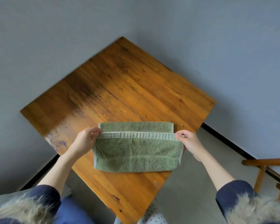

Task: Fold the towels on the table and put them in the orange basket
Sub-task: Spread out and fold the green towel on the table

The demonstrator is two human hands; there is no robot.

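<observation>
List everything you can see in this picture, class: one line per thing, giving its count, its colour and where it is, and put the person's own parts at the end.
towel: one, green with a paler ribbed band, near part of the table, top layer being folded over.
table: one, orange-brown wood with a dark stain, centre of view, set corner-on.
chair: one, orange-brown wood, lower right, only partly in view.
walls: two, grey-blue, meeting behind the table, with a black skirting strip.
floor: grey, under and right of the table.
orange basket: none in view.
left hand: one, pinching the towel's left end at the band.
right hand: one, pinching the towel's right end at the band.
sleeves: two, dark blue with pale fur trim, bottom corners.
</observation>
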